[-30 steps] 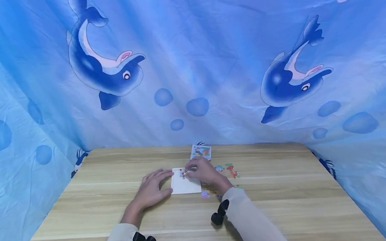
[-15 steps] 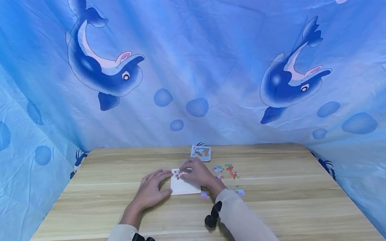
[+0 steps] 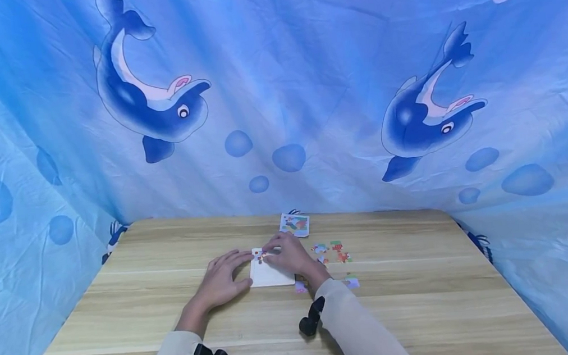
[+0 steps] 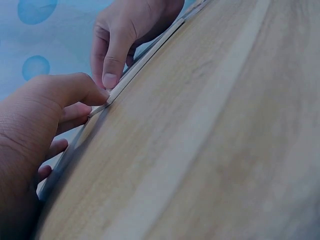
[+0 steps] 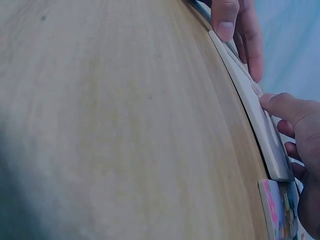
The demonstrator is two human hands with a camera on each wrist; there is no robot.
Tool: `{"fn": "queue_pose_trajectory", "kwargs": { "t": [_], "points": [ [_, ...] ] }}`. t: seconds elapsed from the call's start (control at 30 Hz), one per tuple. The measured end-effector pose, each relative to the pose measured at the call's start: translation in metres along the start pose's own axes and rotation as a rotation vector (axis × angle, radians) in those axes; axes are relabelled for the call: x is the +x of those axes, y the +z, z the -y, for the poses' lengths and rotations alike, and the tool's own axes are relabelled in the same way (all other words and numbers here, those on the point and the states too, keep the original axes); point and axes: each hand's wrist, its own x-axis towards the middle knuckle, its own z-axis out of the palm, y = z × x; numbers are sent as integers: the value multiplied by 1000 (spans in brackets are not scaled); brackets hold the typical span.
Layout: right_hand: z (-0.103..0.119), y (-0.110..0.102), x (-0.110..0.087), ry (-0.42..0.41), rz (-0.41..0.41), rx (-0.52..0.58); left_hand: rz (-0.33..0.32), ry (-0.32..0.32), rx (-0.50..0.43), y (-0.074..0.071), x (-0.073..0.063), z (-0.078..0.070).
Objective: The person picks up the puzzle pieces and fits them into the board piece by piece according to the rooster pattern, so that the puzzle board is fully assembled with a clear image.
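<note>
A white puzzle tray (image 3: 273, 277) lies flat on the wooden table, its thin edge (image 5: 245, 100) showing in the right wrist view. My left hand (image 3: 223, 277) rests at the tray's left side, thumb near the lower corner and fingertips by the upper one. Over the tray's upper left part, my right hand (image 3: 291, 256) pinches a small colourful puzzle piece (image 3: 259, 257) between thumb and fingers, low against the surface. The fingers partly hide this piece. Both hands come close together at the tray in the left wrist view, where its raised edge (image 4: 145, 60) shows.
Several loose puzzle pieces (image 3: 344, 257) lie to the right of the tray, some partly behind the right wrist. A small picture card (image 3: 295, 225) lies behind the right hand. A blue dolphin-print curtain (image 3: 306, 85) hangs behind the wooden table (image 3: 416, 301).
My right hand has moved left over the tray with the puzzle piece, to the upper left corner, and has hardly moved in the last half second. The left hand has stayed in place.
</note>
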Motion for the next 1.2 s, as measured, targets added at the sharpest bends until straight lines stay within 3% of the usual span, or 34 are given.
{"fn": "queue_pose_trajectory", "kwargs": {
  "t": [0.23, 0.4, 0.83, 1.2],
  "points": [
    [-10, -16, -9, 27, 22, 91, -13, 9, 12, 0, 2, -1],
    [-28, -41, -25, 59, -7, 172, -5, -2, 0, 1, 1, 0],
    [-78, -94, -64, 199, -87, 187, 10, -18, -5, 0, 0, -3],
    [-98, -100, -71, 176, -69, 76, 7, -18, -10, 1, 0, -2]
  ]
}}
